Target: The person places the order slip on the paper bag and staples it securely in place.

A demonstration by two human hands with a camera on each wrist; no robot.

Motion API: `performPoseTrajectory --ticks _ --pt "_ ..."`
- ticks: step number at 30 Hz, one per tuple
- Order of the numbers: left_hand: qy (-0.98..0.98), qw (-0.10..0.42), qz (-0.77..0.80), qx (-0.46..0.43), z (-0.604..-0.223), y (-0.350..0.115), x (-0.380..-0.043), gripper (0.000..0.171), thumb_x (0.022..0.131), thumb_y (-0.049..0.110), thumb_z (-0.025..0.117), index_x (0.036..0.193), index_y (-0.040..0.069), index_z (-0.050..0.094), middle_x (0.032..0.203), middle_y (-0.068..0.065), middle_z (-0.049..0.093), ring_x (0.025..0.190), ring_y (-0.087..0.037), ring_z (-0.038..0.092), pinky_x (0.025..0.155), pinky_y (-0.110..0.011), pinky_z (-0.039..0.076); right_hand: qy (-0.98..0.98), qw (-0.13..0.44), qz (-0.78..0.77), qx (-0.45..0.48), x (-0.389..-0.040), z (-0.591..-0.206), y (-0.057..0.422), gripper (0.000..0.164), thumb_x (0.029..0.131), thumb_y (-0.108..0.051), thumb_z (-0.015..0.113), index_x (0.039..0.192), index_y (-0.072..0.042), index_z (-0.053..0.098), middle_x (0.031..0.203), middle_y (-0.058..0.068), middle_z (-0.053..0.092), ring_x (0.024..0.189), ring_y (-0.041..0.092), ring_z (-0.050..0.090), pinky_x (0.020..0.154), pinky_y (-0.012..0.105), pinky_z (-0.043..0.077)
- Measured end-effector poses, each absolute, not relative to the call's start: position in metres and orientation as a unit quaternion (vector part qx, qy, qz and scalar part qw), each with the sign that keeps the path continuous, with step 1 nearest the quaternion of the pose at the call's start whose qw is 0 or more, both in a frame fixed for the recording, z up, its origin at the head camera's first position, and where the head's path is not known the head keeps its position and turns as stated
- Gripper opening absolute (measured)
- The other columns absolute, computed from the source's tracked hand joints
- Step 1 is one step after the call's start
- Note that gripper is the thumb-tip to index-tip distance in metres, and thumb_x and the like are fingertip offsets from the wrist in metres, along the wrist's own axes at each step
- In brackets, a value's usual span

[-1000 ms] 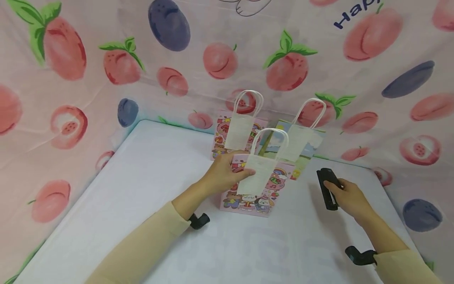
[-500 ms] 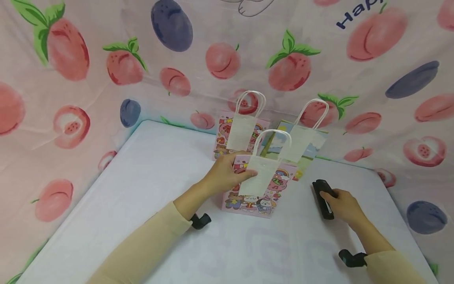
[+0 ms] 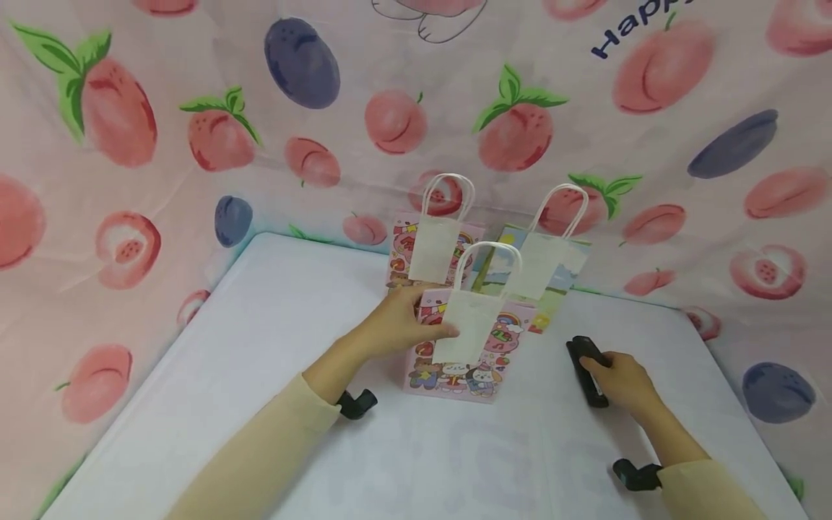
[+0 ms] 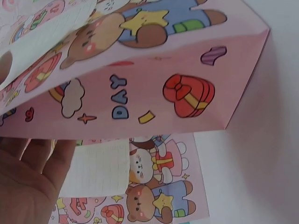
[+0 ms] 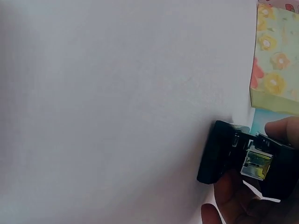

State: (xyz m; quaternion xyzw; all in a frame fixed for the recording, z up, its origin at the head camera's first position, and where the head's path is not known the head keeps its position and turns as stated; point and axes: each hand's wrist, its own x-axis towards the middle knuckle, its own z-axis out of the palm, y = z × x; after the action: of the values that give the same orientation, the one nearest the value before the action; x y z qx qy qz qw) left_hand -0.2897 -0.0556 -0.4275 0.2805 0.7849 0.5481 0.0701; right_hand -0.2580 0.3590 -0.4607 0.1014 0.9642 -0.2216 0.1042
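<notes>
A pink paper gift bag [image 3: 455, 375] with cartoon animals and white twisted handles stands on the white table. My left hand [image 3: 396, 325] pinches its upper left edge, thumb in front and fingers behind. A white slip of paper [image 3: 464, 328] lies against its front, below the handle. My right hand [image 3: 620, 379] holds a black stapler [image 3: 585, 372] over the table, to the right of the bag. In the right wrist view the stapler's two arms stand apart, with its metal part [image 5: 257, 163] showing. The left wrist view shows the bag's side panel [image 4: 159, 98] with a red heart-shaped box print.
Behind stand another pink gift bag [image 3: 399, 253] and a landscape-print gift bag [image 3: 565, 278], each with a white slip on its front. A fruit-print cloth [image 3: 455, 94] hangs close behind the table [image 3: 292, 289]. Black devices [image 3: 637, 477] sit at both wrists.
My right hand has brought the stapler lower and nearer to me, slightly leftward. The left hand keeps its grip on the bag, which has stayed in place. The head view has shifted slightly.
</notes>
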Motion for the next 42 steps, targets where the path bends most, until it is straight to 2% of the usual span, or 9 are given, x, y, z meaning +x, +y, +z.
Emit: performPoseTrajectory --ticks 14,17,25,30,33,36,39,42 --pt "0.795 0.1 0.521 0.295 -0.428 -0.055 -0.287 0.054 0.087 0.03 0.086 0.133 0.019 0.061 0.115 -0.001 0.079 0.097 -0.012 0.077 0.086 -0.03 0.062 0.959 0.11 -0.239 0.106 -0.253 -0.46 0.361 0.088 0.104 -0.056 0.05 0.146 0.021 0.037 0.145 0.044 0.044 0.129 0.056 0.049 0.107 0.067 0.044" --pt "0.798 0.105 0.515 0.293 -0.428 -0.056 -0.287 0.056 0.086 0.029 0.086 0.134 0.02 0.059 0.115 0.0 0.079 0.098 -0.012 0.077 0.087 -0.031 0.062 0.962 0.088 -0.238 0.098 -0.25 -0.459 0.359 0.087 0.103 -0.055 0.053 0.148 0.018 0.036 0.144 0.044 0.044 0.128 0.057 0.048 0.106 0.068 0.045" --pt "0.8 0.105 0.517 0.286 -0.437 -0.06 -0.284 0.059 0.084 0.032 0.088 0.135 0.026 0.059 0.115 0.01 0.077 0.104 -0.01 0.074 0.095 -0.037 0.059 0.961 -0.024 -0.272 0.047 -0.231 -0.447 0.343 0.071 0.102 -0.041 0.063 0.149 0.008 0.044 0.141 0.04 0.05 0.13 0.056 0.046 0.103 0.069 0.043" --pt "0.825 0.072 0.491 0.271 -0.443 -0.068 -0.278 0.068 0.081 0.035 0.09 0.138 0.034 0.054 0.125 0.015 0.068 0.116 -0.013 0.065 0.099 -0.043 0.055 0.949 -0.032 -0.313 0.025 -0.219 -0.431 0.317 0.067 0.101 -0.042 0.067 0.149 -0.001 0.047 0.144 0.031 0.053 0.136 0.05 0.045 0.107 0.071 0.039" --pt "0.852 0.05 0.461 0.244 -0.443 -0.074 -0.271 0.075 0.077 0.041 0.092 0.14 0.032 0.052 0.128 0.012 0.06 0.117 -0.016 0.06 0.096 -0.042 0.054 0.941 -0.009 -0.339 0.012 -0.213 -0.424 0.3 0.067 0.098 -0.047 0.07 0.147 -0.006 0.049 0.142 0.024 0.058 0.135 0.044 0.051 0.107 0.067 0.043" --pt "0.877 0.041 0.427 0.216 -0.443 -0.078 -0.266 0.074 0.074 0.05 0.092 0.132 0.023 0.054 0.121 0.005 0.058 0.108 -0.019 0.061 0.087 -0.037 0.054 0.933 0.018 -0.36 -0.006 -0.208 -0.419 0.285 0.064 0.094 -0.048 0.074 0.141 -0.009 0.054 0.136 0.017 0.063 0.126 0.035 0.061 0.101 0.056 0.052" --pt "0.9 0.043 0.385 0.198 -0.441 -0.082 -0.26 0.064 0.074 0.054 0.091 0.114 0.016 0.06 0.104 0.002 0.062 0.092 -0.017 0.062 0.076 -0.032 0.052 0.928 0.043 -0.37 -0.023 -0.207 -0.417 0.274 0.058 0.091 -0.046 0.078 0.131 -0.008 0.06 0.123 0.01 0.068 0.11 0.025 0.069 0.088 0.044 0.058" --pt "0.914 0.054 0.347 0.201 -0.44 -0.084 -0.256 0.05 0.078 0.053 0.088 0.099 0.014 0.064 0.09 0.004 0.065 0.08 -0.014 0.06 0.07 -0.03 0.049 0.924 0.073 -0.374 -0.033 -0.208 -0.418 0.263 0.051 0.089 -0.042 0.081 0.122 -0.007 0.066 0.109 0.003 0.073 0.095 0.018 0.071 0.077 0.035 0.056"
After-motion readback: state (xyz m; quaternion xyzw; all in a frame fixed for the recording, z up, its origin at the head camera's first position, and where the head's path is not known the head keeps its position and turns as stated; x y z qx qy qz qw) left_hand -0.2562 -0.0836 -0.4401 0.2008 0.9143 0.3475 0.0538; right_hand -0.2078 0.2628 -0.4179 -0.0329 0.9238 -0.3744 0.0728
